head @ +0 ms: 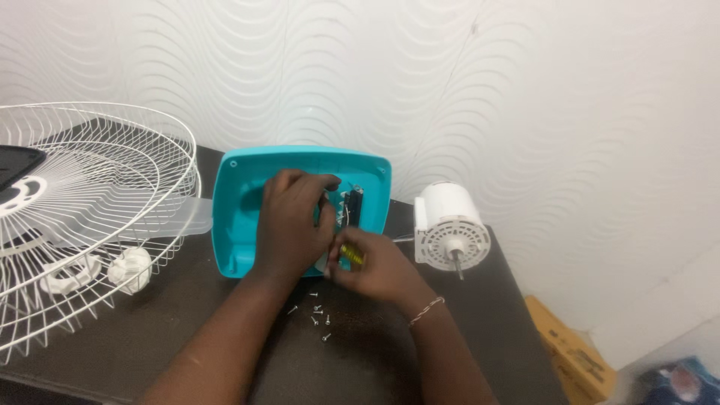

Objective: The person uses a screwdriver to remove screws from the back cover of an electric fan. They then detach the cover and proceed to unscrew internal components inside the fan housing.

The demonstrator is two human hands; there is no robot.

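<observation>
Hands working inside an upturned turquoise plastic fan base point(240, 202) on a dark tabletop point(465, 330).

Head view: the left hand point(289, 225) is pressing down inside the base, fingers curled over its inner parts; whether it is gripping anything cannot be told. The right hand point(379, 266) is clenching a yellow-handled screwdriver point(351, 255) at the base's near edge. Small loose metal screws point(316, 313) are lying just in front. A white wire fan grille point(90, 217) is sitting to the left, a white fan motor point(450, 225) to the right.
</observation>
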